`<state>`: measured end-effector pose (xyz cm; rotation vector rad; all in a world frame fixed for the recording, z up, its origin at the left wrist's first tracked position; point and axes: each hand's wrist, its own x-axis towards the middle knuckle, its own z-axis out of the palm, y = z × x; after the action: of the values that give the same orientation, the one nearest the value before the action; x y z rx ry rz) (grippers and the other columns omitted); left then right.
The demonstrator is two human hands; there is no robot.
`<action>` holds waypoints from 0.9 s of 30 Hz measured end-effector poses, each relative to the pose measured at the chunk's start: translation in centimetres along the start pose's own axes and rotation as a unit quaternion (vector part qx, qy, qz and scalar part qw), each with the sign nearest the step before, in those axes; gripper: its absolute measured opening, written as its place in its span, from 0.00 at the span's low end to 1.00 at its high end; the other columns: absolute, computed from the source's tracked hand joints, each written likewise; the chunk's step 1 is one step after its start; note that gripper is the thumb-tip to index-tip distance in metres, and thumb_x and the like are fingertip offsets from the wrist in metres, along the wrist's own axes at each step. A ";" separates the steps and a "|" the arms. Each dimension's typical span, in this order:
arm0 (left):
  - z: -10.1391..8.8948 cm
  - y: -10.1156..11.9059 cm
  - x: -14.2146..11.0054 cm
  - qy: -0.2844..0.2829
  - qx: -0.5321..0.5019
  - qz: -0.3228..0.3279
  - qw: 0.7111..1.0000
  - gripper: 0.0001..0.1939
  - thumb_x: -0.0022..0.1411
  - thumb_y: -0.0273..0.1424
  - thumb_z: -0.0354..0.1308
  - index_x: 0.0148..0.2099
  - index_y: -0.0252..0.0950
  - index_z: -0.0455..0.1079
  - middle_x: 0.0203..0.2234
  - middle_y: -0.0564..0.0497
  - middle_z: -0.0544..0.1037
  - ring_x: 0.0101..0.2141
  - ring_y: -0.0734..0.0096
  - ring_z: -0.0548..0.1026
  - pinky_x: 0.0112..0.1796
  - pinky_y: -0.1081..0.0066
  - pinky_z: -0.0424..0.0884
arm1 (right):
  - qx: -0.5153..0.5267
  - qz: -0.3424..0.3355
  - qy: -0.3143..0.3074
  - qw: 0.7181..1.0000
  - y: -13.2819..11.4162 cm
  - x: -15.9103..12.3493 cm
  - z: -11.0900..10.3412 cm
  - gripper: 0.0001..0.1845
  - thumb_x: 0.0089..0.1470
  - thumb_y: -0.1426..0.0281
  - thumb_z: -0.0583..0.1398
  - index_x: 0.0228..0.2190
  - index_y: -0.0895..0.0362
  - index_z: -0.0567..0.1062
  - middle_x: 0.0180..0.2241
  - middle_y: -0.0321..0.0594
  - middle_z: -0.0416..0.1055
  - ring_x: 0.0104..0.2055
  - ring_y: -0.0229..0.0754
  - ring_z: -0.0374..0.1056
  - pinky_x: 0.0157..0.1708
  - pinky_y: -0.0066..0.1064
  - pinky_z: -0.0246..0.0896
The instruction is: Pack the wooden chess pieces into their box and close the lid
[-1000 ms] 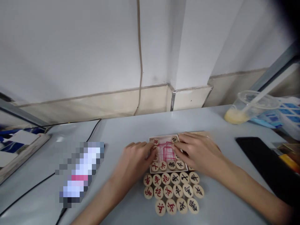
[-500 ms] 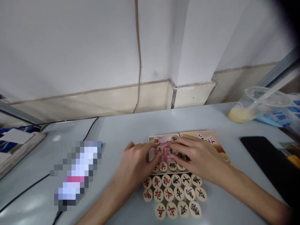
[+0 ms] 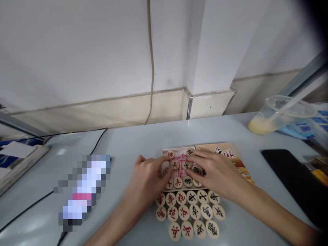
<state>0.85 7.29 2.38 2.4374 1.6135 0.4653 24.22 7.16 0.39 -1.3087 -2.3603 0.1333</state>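
A shallow white box [image 3: 165,150] holds Chinese chess pieces and a sheet with pink lines. My left hand [image 3: 148,176] reaches in from the left, its thumb and index finger closed around a red-marked Chinese chess piece [image 3: 174,165]. From the right, my right hand [image 3: 217,167] has thumb and fingers at a black-marked Chinese chess piece [image 3: 186,165], pinching it. Other pieces in the box show partly beneath the fingers, such as a red-marked piece [image 3: 177,182] and a black-marked piece [image 3: 188,181]. In front of the box lie rows of pieces [image 3: 183,212], red-marked on the left, black-marked on the right.
A printed box lid [image 3: 230,153] lies behind my right hand. Farther right are a black phone-like slab [image 3: 289,184] and a clear cup [image 3: 263,124] with yellowish drink. On the left, a blurred lit phone [image 3: 87,188] has a cable attached. A wall [image 3: 102,61] stands behind the table.
Both hands stay over the box with slight finger shifts. The left thumb has drawn back a little to the left. The rows in front look the same.
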 end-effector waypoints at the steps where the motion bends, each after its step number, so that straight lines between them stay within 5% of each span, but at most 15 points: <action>1: 0.0 0.1 0.0 0.001 0.000 -0.002 1.000 0.13 0.67 0.38 0.58 0.52 0.44 0.76 0.20 0.57 0.76 0.20 0.69 0.72 0.34 0.64 0.59 | 0.001 0.002 -0.002 1.000 0.0 0.0 0.0 0.11 0.63 0.63 0.59 0.44 0.53 0.78 0.44 0.40 0.77 0.43 0.44 0.75 0.34 0.36 0.70; 10: 0.5 0.3 0.0 0.014 -0.005 0.033 0.999 0.11 0.66 0.37 0.62 0.49 0.44 0.75 0.27 0.55 0.80 0.26 0.66 0.77 0.35 0.63 0.60 | 0.028 -0.017 0.013 0.999 -0.6 0.1 -0.1 0.10 0.63 0.67 0.59 0.45 0.53 0.77 0.43 0.40 0.76 0.43 0.42 0.74 0.39 0.36 0.71; 17: -0.6 1.1 -0.5 0.115 -0.116 0.097 0.982 0.11 0.69 0.30 0.57 0.52 0.38 0.71 0.42 0.48 0.77 0.40 0.68 0.76 0.39 0.68 0.71 | 0.047 -0.088 0.162 0.982 -1.6 0.1 -1.6 0.14 0.60 0.72 0.62 0.48 0.57 0.74 0.40 0.40 0.75 0.41 0.39 0.71 0.43 0.32 0.69; 22: -0.9 2.6 -3.3 0.144 -0.178 0.104 0.968 0.11 0.67 0.27 0.60 0.51 0.38 0.70 0.39 0.50 0.76 0.36 0.72 0.75 0.38 0.71 0.74 | 0.102 -0.070 0.203 0.971 -3.6 -2.2 -2.5 0.17 0.57 0.76 0.64 0.48 0.57 0.75 0.39 0.39 0.75 0.42 0.38 0.72 0.43 0.32 0.69; 27: 0.4 3.1 -7.4 0.125 -0.197 0.129 0.964 0.15 0.66 0.27 0.61 0.54 0.36 0.70 0.43 0.46 0.76 0.41 0.70 0.76 0.38 0.72 0.77 | 0.145 -0.022 0.199 0.969 -5.7 -6.6 -1.1 0.15 0.58 0.77 0.63 0.47 0.59 0.75 0.36 0.40 0.75 0.38 0.38 0.70 0.39 0.32 0.69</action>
<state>1.01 -0.69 1.84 2.3495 1.1362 1.0634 23.22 -1.57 0.88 -1.0302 -1.9434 0.1762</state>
